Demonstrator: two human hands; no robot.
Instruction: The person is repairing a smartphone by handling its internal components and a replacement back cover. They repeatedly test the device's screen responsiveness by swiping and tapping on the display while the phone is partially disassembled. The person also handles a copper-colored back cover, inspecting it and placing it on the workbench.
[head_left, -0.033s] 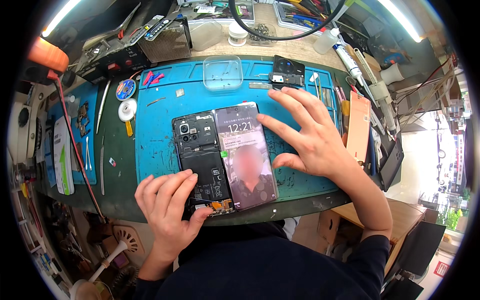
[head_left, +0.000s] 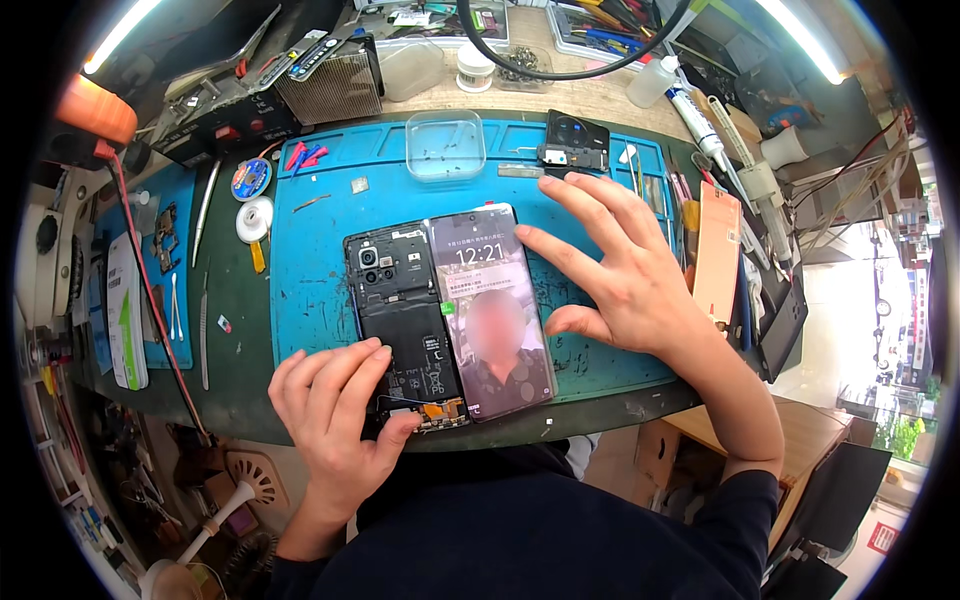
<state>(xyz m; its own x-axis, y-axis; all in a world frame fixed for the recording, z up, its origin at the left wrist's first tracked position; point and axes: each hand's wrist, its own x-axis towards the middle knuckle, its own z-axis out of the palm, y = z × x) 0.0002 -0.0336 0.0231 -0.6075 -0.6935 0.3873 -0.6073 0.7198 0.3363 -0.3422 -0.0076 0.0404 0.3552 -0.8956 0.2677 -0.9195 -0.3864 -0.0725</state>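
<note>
An opened phone body [head_left: 400, 325] lies on the blue mat with its camera module, black battery and lower circuit board bared. Against its right side rests a lit phone screen [head_left: 500, 345], face up, showing a clock and a picture. My left hand [head_left: 335, 405] is closed around the body's lower left corner, fingers over the left edge and thumb at the bottom edge. Beside the screen's upper right edge, my right hand [head_left: 620, 275] is open, its fingers spread. Its index fingertip is at the screen's edge, and the thumb is near the right side.
A clear plastic box [head_left: 446, 147] with tiny parts and a black phone cover piece [head_left: 577, 142] lie at the mat's far side. Left are a solder spool [head_left: 252, 179], a white reel [head_left: 255, 218] and tweezers [head_left: 207, 200]. An orange-pink panel [head_left: 717, 253] leans at the right.
</note>
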